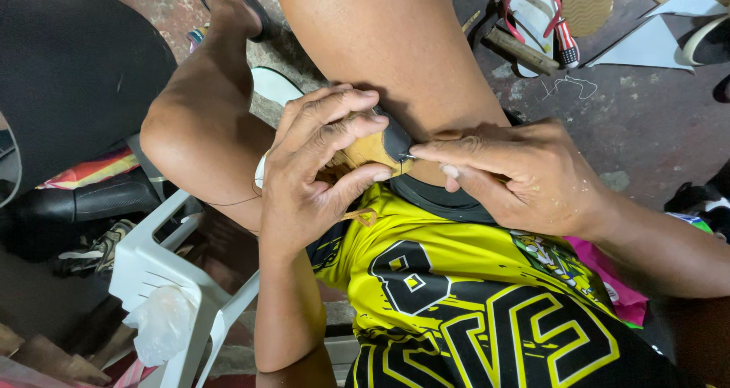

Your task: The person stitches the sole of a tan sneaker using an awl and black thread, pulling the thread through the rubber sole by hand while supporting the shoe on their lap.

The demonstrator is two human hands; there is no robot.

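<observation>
A tan shoe (372,151) is braced against the thigh (380,46), clamped by the left hand (315,167); a needle (408,157) is pinched by the right hand (517,179) at its dark sole edge.

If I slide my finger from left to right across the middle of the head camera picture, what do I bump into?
Black chair back → left hand → tan and black shoe piece → right hand

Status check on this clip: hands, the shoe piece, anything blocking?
Left hand clamped on tan shoe piece, dark edge up. Right hand pinching needle at that edge. Thread trailing left; nothing blocking.
</observation>
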